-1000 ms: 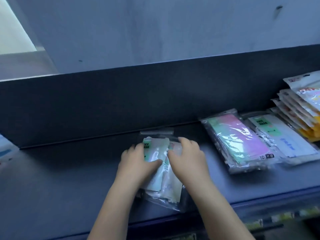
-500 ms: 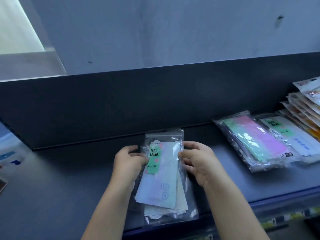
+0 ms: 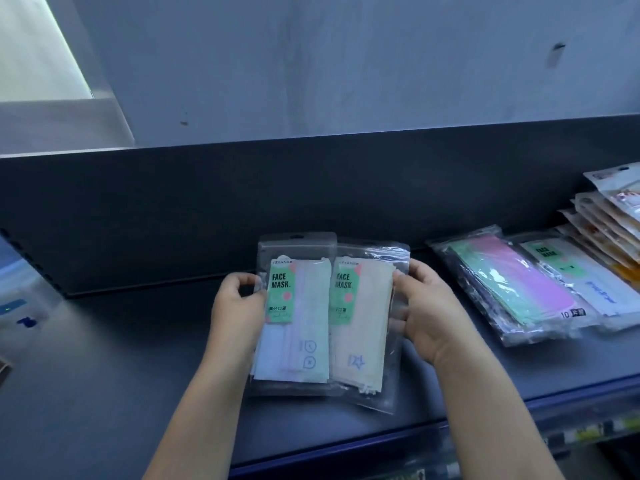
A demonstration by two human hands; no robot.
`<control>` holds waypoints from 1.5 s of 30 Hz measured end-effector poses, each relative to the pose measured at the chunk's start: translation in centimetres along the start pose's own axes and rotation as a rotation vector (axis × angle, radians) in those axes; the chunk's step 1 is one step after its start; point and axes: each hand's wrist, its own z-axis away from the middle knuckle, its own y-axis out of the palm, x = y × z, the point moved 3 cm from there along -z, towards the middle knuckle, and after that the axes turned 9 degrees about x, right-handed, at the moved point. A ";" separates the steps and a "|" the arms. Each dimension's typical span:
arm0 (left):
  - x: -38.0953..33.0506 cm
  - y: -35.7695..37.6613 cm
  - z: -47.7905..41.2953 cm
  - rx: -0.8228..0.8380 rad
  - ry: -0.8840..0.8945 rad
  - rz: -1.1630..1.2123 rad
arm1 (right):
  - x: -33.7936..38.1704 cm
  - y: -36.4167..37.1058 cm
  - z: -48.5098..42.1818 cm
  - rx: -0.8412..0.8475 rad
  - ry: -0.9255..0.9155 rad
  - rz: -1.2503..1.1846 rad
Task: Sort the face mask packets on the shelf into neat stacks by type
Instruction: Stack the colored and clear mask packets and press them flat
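Both hands are busy, one packet each. The left hand [image 3: 235, 306] grips the left packet [image 3: 298, 327] by its outer edge, fingers curled behind and thumb on the front. The right hand [image 3: 429, 313] pinches the right packet [image 3: 363, 323] the same way on its far edge.

The right packet sits directly right of the left packet. Their inner edges meet, and the left packet's edge seems to lie just over its neighbour's. Both are clear bags with a green "FACE MASK" label at the upper left. The left packet shows white and mint masks, the right one cream masks with a small star print. The right packet's top sits a touch lower.

Both are held over the dark shelf [image 3: 104, 358], faces toward the camera. Whether their lower ends rest on it, I cannot tell.

Well right of the left packet lies a pink-green pack [image 3: 512, 289], flat on the shelf. A white pack [image 3: 588, 289] lies just beyond it, with a leaning orange stack [image 3: 609, 230] farther right again. Behind the left packet stands the shelf's dark back panel [image 3: 173, 209].
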 end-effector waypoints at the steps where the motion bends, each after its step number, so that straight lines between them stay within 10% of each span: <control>1: 0.0 -0.1 0.1 -0.002 -0.009 0.009 | 0.2 -0.3 0.0 -0.013 -0.006 -0.013; 20: -3.1 5.9 1.9 0.053 -0.063 0.232 | 5.9 -6.7 2.3 -0.045 -0.110 -0.132; 35: -6.8 23.1 5.0 0.169 -0.044 0.258 | 14.1 -27.2 2.4 -0.393 -0.221 -0.009; 45: -6.2 31.0 7.0 0.135 -0.066 0.255 | 17.8 -34.3 1.5 -0.545 -0.258 0.807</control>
